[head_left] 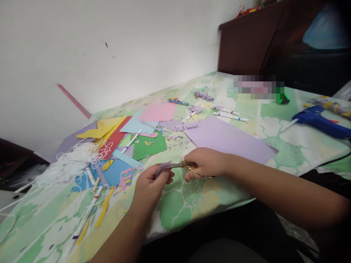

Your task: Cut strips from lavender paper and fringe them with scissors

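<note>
My left hand (153, 184) is closed, pinching a small strip of purple paper (162, 168) above the table's front edge. Closed round the gold handles of a pair of scissors (189, 165) is my right hand (204, 162). The blades point left and meet the purple strip at my left fingers; whether they are apart is too small to tell. Just beyond my right hand lies a large purple sheet (219, 137). A fringed purple strip (187, 126) rests by that sheet's left corner, among paper scraps.
A tangle of white string (74, 162) lies at the left, against a blue sheet (111, 173) and a red sheet (116, 137). Behind are a green sheet (153, 146) and a pink sheet (159, 111). White markers (230, 117) and a blue glue gun (318, 118) lie right.
</note>
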The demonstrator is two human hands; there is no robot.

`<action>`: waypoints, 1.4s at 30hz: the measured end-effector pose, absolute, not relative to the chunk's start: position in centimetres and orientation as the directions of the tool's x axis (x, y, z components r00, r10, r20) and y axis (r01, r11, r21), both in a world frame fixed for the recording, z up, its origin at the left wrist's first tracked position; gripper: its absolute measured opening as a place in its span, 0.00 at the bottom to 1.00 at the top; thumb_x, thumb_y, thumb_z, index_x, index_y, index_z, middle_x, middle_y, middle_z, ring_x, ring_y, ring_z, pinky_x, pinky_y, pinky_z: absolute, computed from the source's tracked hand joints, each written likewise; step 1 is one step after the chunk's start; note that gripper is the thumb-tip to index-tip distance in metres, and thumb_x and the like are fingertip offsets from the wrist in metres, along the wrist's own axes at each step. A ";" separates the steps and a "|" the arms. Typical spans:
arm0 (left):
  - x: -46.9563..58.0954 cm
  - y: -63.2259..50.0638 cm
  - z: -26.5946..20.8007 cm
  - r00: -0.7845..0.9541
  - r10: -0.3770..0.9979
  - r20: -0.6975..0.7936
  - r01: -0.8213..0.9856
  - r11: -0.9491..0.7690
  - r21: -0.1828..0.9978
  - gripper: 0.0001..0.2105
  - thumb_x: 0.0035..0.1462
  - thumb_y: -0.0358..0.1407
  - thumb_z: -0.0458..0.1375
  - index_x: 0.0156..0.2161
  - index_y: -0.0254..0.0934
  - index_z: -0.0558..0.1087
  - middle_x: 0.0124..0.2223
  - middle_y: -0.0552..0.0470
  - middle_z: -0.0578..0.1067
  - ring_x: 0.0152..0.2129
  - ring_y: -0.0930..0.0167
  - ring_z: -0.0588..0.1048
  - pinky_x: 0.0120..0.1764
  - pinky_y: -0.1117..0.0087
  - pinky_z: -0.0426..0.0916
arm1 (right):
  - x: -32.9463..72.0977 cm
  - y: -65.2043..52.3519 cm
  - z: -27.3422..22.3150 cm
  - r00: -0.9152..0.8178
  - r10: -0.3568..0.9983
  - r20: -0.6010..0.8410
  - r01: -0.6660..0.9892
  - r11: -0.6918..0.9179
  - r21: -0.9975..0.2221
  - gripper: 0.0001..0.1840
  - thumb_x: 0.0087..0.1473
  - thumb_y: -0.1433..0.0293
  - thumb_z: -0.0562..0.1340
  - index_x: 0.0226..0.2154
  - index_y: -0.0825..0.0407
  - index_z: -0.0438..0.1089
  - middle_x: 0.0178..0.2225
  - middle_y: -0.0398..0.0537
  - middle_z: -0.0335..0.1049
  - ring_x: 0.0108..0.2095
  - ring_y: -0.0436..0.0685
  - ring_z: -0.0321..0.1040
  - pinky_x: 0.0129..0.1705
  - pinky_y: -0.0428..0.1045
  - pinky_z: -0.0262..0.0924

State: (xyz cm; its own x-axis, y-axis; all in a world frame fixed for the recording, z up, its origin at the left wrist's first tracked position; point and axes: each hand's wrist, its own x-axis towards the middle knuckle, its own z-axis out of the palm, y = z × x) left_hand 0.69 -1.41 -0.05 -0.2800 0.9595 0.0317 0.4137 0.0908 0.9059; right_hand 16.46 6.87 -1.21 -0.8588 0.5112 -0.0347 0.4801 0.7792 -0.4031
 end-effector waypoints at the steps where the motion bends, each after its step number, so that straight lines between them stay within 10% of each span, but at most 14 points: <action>1: 0.7 -1.4 -0.1 -0.284 0.958 0.036 0.414 0.089 0.906 0.07 0.43 0.33 0.53 0.18 0.36 0.69 0.16 0.55 0.68 0.16 0.75 0.65 0.22 0.75 0.59 | 16.4 6.9 -1.2 -0.856 0.516 -0.032 0.484 0.778 -0.401 0.29 0.41 0.46 0.46 0.24 0.54 0.63 0.20 0.44 0.60 0.19 0.47 0.50 0.20 0.43 0.40; 32: -1.0 -1.1 -0.9 -0.132 0.985 -0.113 0.096 0.126 0.987 0.07 0.44 0.37 0.54 0.24 0.34 0.68 0.21 0.54 0.70 0.18 0.75 0.67 0.23 0.74 0.62 | 16.3 6.9 -1.1 -0.826 0.564 0.003 0.525 0.771 -0.360 0.27 0.40 0.46 0.48 0.21 0.53 0.61 0.18 0.42 0.58 0.18 0.46 0.48 0.19 0.42 0.40; 42: -0.2 -1.1 -0.9 -0.091 0.993 -0.071 0.255 0.092 0.962 0.08 0.45 0.35 0.52 0.22 0.34 0.68 0.20 0.54 0.69 0.18 0.76 0.66 0.24 0.74 0.61 | 16.2 6.5 -1.0 -0.834 0.551 -0.023 0.517 0.767 -0.381 0.24 0.41 0.49 0.49 0.22 0.53 0.61 0.19 0.42 0.59 0.19 0.46 0.49 0.19 0.42 0.39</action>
State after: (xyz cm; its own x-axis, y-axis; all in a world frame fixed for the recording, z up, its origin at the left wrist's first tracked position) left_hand -0.24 -1.08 -0.88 -0.0905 0.9933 -0.0712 0.2554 0.0922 0.9624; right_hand 16.20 6.51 -1.03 -0.8342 0.5509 -0.0227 0.5168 0.7668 -0.3807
